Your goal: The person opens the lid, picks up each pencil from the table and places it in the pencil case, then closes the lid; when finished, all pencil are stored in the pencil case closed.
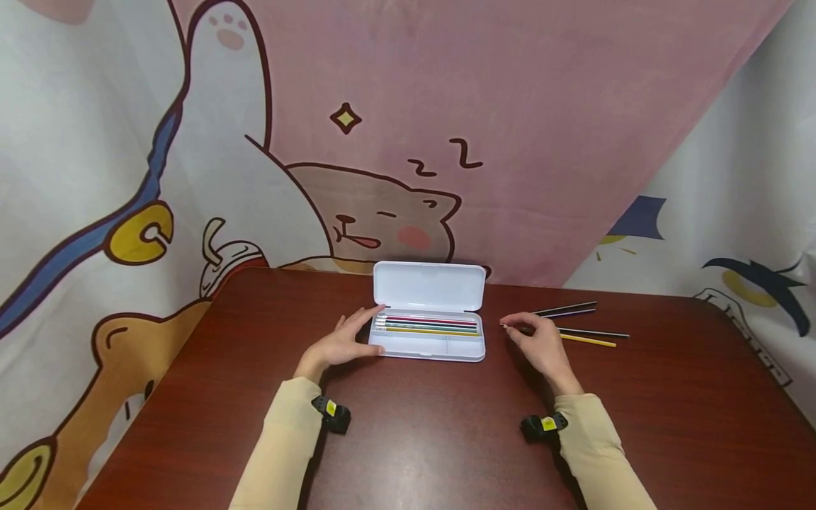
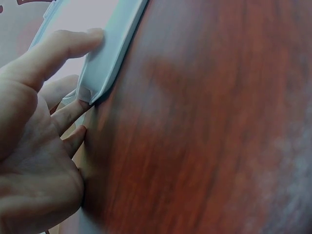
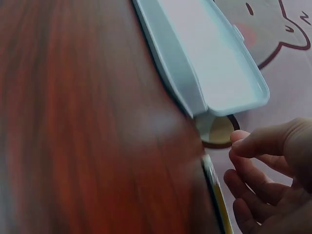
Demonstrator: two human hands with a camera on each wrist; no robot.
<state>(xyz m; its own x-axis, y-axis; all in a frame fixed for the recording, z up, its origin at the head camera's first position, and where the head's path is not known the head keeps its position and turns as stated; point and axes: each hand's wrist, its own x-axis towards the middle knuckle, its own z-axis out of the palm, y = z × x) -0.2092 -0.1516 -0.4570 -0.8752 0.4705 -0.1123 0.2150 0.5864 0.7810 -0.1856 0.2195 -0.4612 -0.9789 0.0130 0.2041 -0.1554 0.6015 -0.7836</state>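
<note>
Backdrop (image 1: 561, 106) reads "Z Z"; left hand (image 1: 341, 343) grips pencil case (image 1: 428, 287).

1. A white pencil case (image 1: 416, 345) lies open on the brown table (image 1: 440, 446), its lid (image 1: 428, 287) raised at the back.
2. Several coloured pencils (image 1: 427, 324), red and yellow among them, lie side by side in its rear compartment; the front section has a divider.
3. The left hand (image 1: 343, 343) holds the case's left end, thumb at the front edge, fingers near the hinge.
4. The right hand (image 1: 542, 347), thumb and forefinger close together, is just right of the case.
5. Beside and beyond it lie dark pencils (image 1: 593, 331) and a yellow pencil (image 1: 593, 341).
6. Behind hangs a cartoon-printed cloth (image 1: 542, 106).
</note>
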